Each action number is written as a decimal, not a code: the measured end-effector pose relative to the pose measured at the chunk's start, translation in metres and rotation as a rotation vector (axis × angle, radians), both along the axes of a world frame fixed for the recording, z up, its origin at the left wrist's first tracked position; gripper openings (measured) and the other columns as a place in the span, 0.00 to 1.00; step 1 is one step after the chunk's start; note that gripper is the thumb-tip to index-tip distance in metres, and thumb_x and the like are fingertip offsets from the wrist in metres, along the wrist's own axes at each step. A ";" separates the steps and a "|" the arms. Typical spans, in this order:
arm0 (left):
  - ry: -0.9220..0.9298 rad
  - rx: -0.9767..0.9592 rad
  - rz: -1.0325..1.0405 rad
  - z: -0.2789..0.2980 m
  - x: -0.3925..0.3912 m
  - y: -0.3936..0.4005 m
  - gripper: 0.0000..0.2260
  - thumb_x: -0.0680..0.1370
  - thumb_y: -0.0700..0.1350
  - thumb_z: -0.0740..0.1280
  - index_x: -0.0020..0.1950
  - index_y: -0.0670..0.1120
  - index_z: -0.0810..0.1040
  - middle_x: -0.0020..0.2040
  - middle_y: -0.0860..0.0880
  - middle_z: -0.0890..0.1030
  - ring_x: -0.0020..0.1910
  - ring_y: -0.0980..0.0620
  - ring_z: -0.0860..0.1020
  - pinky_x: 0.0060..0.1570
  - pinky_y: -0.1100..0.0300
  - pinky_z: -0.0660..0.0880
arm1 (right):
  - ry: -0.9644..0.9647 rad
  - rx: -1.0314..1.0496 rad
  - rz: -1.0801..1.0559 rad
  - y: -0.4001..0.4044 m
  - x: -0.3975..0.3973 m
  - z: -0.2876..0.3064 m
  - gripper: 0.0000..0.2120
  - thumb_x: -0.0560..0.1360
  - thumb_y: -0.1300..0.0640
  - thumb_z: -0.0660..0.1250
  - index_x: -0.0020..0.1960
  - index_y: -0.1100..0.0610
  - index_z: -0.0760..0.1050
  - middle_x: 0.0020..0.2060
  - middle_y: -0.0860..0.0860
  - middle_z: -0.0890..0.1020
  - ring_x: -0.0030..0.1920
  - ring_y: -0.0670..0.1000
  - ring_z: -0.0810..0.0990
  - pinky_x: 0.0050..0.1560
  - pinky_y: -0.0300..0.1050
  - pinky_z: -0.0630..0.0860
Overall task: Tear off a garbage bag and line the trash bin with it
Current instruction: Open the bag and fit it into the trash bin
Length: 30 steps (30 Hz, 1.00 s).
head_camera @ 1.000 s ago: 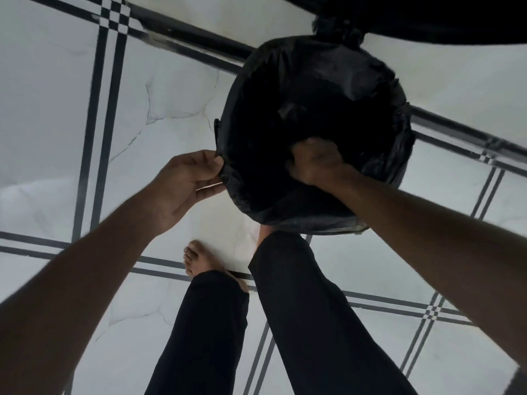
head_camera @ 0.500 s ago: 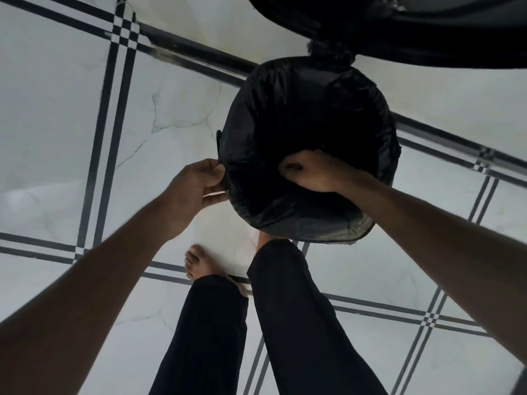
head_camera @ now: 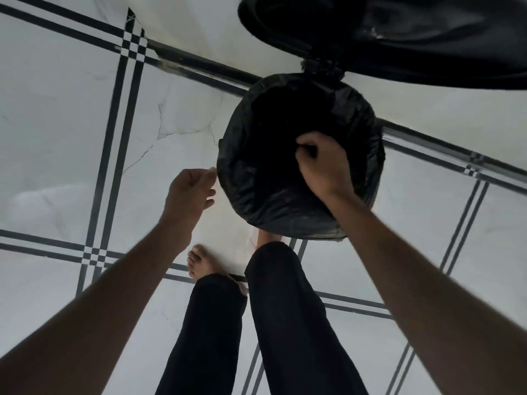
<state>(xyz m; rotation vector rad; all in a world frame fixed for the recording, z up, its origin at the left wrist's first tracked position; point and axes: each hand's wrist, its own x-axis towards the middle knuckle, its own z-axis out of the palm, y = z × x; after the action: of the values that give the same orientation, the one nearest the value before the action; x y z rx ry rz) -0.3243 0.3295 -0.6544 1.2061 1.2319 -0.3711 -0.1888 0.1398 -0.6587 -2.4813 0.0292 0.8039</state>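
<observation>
Both hands meet crinkled black garbage bag (head_camera: pixel 273 201): right hand (head_camera: pixel 322 163) pinches it; left hand's (head_camera: pixel 189 192) grip unclear; bin interior dark.

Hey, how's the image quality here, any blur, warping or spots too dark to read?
Head view: dim, flat light; wide-angle lens bends the floor tile lines; the left hand is slightly motion-blurred; the inside of the garbage bag is pure black, so nothing shows beneath the right hand.

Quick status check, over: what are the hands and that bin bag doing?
Right hand pinching the garbage bag over the bin mouth. Left hand loose beside the rim, apparently not gripping. Bag draped over the rim; lid up. Nothing obstructing.
</observation>
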 end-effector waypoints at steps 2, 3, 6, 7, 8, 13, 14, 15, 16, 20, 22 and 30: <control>0.036 0.019 0.071 0.012 0.000 -0.009 0.07 0.81 0.48 0.66 0.51 0.45 0.75 0.44 0.49 0.79 0.45 0.50 0.79 0.53 0.54 0.79 | -0.237 -0.020 -0.143 -0.026 -0.031 0.031 0.18 0.72 0.60 0.64 0.62 0.54 0.78 0.57 0.54 0.80 0.59 0.53 0.77 0.63 0.42 0.69; 0.051 -0.006 0.092 0.018 0.000 -0.015 0.06 0.81 0.46 0.66 0.51 0.44 0.75 0.44 0.48 0.79 0.44 0.49 0.80 0.53 0.54 0.79 | -0.295 -0.032 -0.229 -0.040 -0.046 0.043 0.20 0.71 0.61 0.63 0.62 0.55 0.77 0.58 0.54 0.79 0.60 0.53 0.75 0.64 0.44 0.69; 0.097 -0.060 0.111 0.030 -0.002 -0.030 0.05 0.82 0.45 0.64 0.51 0.44 0.75 0.46 0.47 0.81 0.43 0.50 0.81 0.54 0.54 0.80 | -0.233 -0.038 -0.546 -0.073 -0.086 0.059 0.16 0.76 0.60 0.63 0.64 0.53 0.72 0.58 0.49 0.76 0.60 0.51 0.73 0.64 0.50 0.72; 0.110 -0.069 0.124 0.032 -0.004 -0.034 0.06 0.83 0.46 0.63 0.53 0.44 0.75 0.47 0.46 0.81 0.44 0.50 0.82 0.54 0.54 0.80 | -0.133 -0.014 -0.663 -0.079 -0.096 0.059 0.15 0.77 0.58 0.64 0.63 0.50 0.71 0.57 0.48 0.77 0.59 0.50 0.75 0.64 0.52 0.74; 0.121 -0.085 0.145 0.032 -0.005 -0.037 0.09 0.83 0.48 0.62 0.56 0.43 0.75 0.49 0.46 0.82 0.46 0.50 0.82 0.53 0.54 0.80 | -0.009 0.048 -0.780 -0.083 -0.102 0.059 0.14 0.78 0.56 0.65 0.62 0.48 0.71 0.55 0.49 0.80 0.56 0.50 0.78 0.63 0.53 0.76; 0.157 -0.230 0.266 0.030 -0.011 -0.049 0.08 0.84 0.46 0.60 0.59 0.44 0.75 0.50 0.45 0.83 0.49 0.48 0.83 0.51 0.54 0.80 | 0.283 0.406 -1.111 -0.088 -0.108 0.050 0.09 0.80 0.58 0.67 0.59 0.55 0.74 0.42 0.52 0.85 0.42 0.49 0.85 0.45 0.43 0.83; 0.146 -0.248 0.283 0.030 -0.013 -0.052 0.06 0.83 0.42 0.61 0.57 0.44 0.76 0.50 0.45 0.84 0.50 0.48 0.83 0.53 0.53 0.81 | 0.281 0.407 -1.155 -0.090 -0.109 0.047 0.08 0.80 0.61 0.67 0.58 0.57 0.74 0.43 0.54 0.84 0.41 0.50 0.85 0.46 0.44 0.84; 0.131 -0.258 0.283 0.031 -0.015 -0.055 0.06 0.81 0.38 0.62 0.55 0.43 0.77 0.48 0.44 0.84 0.49 0.48 0.83 0.54 0.54 0.81 | 0.288 0.402 -1.189 -0.092 -0.109 0.044 0.07 0.80 0.64 0.66 0.58 0.60 0.75 0.43 0.56 0.84 0.40 0.50 0.85 0.46 0.45 0.84; 0.118 -0.248 0.253 0.031 -0.018 -0.057 0.08 0.80 0.34 0.62 0.55 0.43 0.77 0.47 0.45 0.84 0.49 0.49 0.83 0.54 0.55 0.81 | 0.307 0.405 -1.213 -0.094 -0.109 0.040 0.07 0.80 0.66 0.66 0.57 0.62 0.75 0.42 0.57 0.84 0.39 0.50 0.85 0.45 0.44 0.84; 0.093 -0.161 0.152 0.028 -0.022 -0.058 0.11 0.78 0.29 0.63 0.58 0.39 0.78 0.46 0.44 0.83 0.51 0.49 0.83 0.49 0.63 0.82 | 0.372 0.362 -1.318 -0.103 -0.105 0.022 0.09 0.77 0.65 0.70 0.55 0.60 0.72 0.42 0.57 0.82 0.39 0.51 0.83 0.43 0.40 0.82; 0.106 -0.130 0.138 0.026 -0.020 -0.058 0.11 0.78 0.28 0.64 0.55 0.40 0.79 0.46 0.44 0.83 0.49 0.50 0.83 0.49 0.64 0.82 | 0.398 0.283 -1.291 -0.108 -0.099 0.013 0.10 0.74 0.64 0.73 0.47 0.56 0.72 0.39 0.54 0.81 0.35 0.48 0.80 0.36 0.36 0.78; 0.127 -0.126 0.075 0.021 -0.016 -0.048 0.14 0.77 0.26 0.64 0.57 0.42 0.77 0.45 0.45 0.83 0.48 0.49 0.83 0.52 0.61 0.82 | 0.257 0.208 -1.093 -0.115 -0.057 -0.009 0.08 0.76 0.64 0.69 0.46 0.56 0.70 0.36 0.54 0.79 0.33 0.50 0.77 0.35 0.42 0.78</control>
<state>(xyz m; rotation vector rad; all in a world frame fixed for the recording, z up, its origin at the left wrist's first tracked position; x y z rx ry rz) -0.3404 0.2820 -0.6335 1.0381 1.3389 -0.4689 -0.2459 0.0251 -0.6680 -1.7304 1.1958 0.5570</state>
